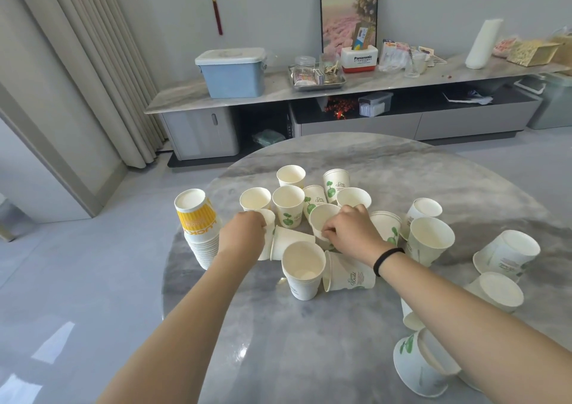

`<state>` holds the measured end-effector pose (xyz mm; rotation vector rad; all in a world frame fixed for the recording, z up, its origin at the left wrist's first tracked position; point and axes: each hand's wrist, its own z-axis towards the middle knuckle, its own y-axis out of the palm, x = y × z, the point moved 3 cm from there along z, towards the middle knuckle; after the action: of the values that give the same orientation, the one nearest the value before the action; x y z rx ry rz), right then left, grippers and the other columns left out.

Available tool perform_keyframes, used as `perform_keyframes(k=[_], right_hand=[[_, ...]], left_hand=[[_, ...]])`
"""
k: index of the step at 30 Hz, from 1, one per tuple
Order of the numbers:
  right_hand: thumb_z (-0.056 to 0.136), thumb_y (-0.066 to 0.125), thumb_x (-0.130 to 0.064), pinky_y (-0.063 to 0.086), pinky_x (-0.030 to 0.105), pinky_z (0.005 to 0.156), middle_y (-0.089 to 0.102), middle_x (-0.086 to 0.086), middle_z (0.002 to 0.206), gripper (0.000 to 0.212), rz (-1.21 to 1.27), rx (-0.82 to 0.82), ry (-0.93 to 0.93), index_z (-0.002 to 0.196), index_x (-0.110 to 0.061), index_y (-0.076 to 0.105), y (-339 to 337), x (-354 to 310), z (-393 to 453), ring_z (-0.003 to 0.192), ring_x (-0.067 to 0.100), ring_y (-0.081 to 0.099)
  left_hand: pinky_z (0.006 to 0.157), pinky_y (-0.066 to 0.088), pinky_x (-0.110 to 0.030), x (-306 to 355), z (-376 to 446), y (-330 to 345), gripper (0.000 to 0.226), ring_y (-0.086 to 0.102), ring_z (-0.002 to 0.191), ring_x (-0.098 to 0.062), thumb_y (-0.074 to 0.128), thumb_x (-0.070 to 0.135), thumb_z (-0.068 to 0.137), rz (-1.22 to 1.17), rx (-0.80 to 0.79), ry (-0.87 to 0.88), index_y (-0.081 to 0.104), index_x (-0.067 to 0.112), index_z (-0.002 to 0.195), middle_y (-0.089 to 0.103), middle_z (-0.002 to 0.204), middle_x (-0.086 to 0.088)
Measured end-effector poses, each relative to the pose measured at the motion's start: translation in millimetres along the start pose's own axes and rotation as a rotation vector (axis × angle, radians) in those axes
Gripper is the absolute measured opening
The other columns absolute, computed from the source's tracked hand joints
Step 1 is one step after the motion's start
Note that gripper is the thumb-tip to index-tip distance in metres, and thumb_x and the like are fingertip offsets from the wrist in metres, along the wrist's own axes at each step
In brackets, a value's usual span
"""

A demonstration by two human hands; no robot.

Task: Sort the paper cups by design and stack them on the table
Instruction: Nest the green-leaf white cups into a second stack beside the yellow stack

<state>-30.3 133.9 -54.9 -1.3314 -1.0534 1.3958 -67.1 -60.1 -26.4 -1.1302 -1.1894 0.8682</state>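
Note:
Several white paper cups with green leaf prints stand or lie scattered across the round grey marble table. An upside-down stack of yellow-striped cups stands at the table's left edge. My left hand is closed around a white cup lying on its side, just right of the yellow stack. My right hand pinches the rim of a tilted white cup in the middle of the cluster. Upside-down cups rest at the right; more cups lie under my right forearm.
A long low cabinet runs along the far wall, carrying a blue lidded box, a metal tray of jars, a Panasonic box and clutter. Curtains hang at the left. Grey floor surrounds the table.

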Motion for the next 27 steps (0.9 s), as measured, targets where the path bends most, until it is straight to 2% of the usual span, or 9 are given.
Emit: perform_keyframes(k=[3,6,9,12,14,16,20,24,27], right_hand=[[0.093,0.044,-0.023,0.025,0.033,0.083,0.068,0.002,0.099,0.026,-0.043,0.107,-0.046,0.095,-0.018,0.070,-8.5,-3.8,-7.2,0.103,0.025,0.049],[0.088,0.052,-0.015,0.035,0.040,0.085,0.064,0.012,0.102,0.017,0.025,0.280,-0.046,0.090,-0.010,0.068,-18.8,-2.0,-15.5,0.101,0.038,0.051],[0.090,0.050,-0.014,0.040,0.041,0.088,0.048,0.019,0.127,0.015,0.188,0.311,0.056,0.097,-0.011,0.063,-26.8,1.5,-21.7,0.111,0.041,0.045],[0.096,0.041,-0.018,0.046,0.041,0.086,0.033,0.011,0.134,0.016,0.369,0.265,0.085,0.103,-0.015,0.056,-39.0,2.3,-29.5,0.104,0.035,0.051],[0.097,0.040,-0.018,0.047,0.040,0.086,0.033,0.006,0.128,0.015,0.451,0.216,0.053,0.101,-0.014,0.054,-45.3,0.3,-34.7,0.094,0.030,0.055],[0.096,0.042,-0.015,0.045,0.034,0.087,0.032,0.000,0.120,0.014,0.480,0.212,0.009,0.100,-0.012,0.055,-48.8,-1.6,-40.2,0.093,0.023,0.053],[0.095,0.045,-0.016,0.042,0.031,0.088,0.028,-0.006,0.117,0.015,0.483,0.226,0.012,0.101,-0.010,0.057,-45.9,1.8,-53.1,0.091,0.018,0.052],[0.095,0.046,-0.017,0.040,0.029,0.084,0.026,-0.007,0.122,0.015,0.474,0.190,0.006,0.101,-0.013,0.059,-37.8,3.1,-61.8,0.087,0.017,0.055],[0.094,0.047,-0.014,0.035,0.013,0.080,0.027,-0.005,0.119,0.015,0.523,0.226,-0.007,0.102,-0.011,0.059,-37.3,2.5,-65.9,0.082,0.009,0.051]], left_hand=[[0.065,0.037,-0.030,1.3,-5.5,-18.6,0.023,0.058,0.092,-0.029,0.047,0.020,0.093,-0.041,0.112,0.015,0.064,0.015,0.107,0.064,0.109,-0.008],[0.065,0.041,-0.032,4.5,-14.0,-36.7,0.023,0.058,0.097,-0.029,0.048,0.021,0.093,-0.122,0.267,0.059,0.066,0.014,0.106,0.064,0.108,-0.007],[0.070,0.046,-0.032,10.9,-19.4,-46.6,0.018,0.059,0.090,-0.025,0.054,0.021,0.091,-0.389,0.378,0.063,0.068,0.013,0.098,0.066,0.098,-0.003],[0.062,0.045,-0.015,20.9,-23.2,-47.3,0.013,0.059,0.070,-0.014,0.057,0.020,0.090,-0.805,0.307,0.012,0.068,0.013,0.095,0.064,0.078,0.004],[0.068,0.049,-0.019,26.8,-24.7,-45.5,0.011,0.062,0.074,-0.016,0.057,0.019,0.090,-0.945,0.267,-0.005,0.066,0.014,0.094,0.066,0.078,0.000],[0.071,0.052,-0.031,31.3,-25.6,-43.4,0.009,0.062,0.075,-0.021,0.056,0.019,0.091,-0.989,0.218,0.004,0.064,0.016,0.092,0.066,0.076,-0.003],[0.080,0.054,-0.041,32.0,-20.9,-34.5,0.009,0.061,0.073,-0.020,0.056,0.019,0.091,-0.994,0.098,0.008,0.063,0.020,0.086,0.063,0.074,-0.002],[0.077,0.050,-0.034,37.5,-19.3,-25.0,0.010,0.059,0.067,-0.012,0.052,0.019,0.094,-1.000,-0.027,0.023,0.061,0.017,0.089,0.059,0.090,-0.004],[0.078,0.049,-0.031,47.5,-23.4,-20.0,0.015,0.062,0.066,-0.003,0.048,0.022,0.096,-1.012,-0.153,0.053,0.057,0.021,0.084,0.059,0.086,0.001]])
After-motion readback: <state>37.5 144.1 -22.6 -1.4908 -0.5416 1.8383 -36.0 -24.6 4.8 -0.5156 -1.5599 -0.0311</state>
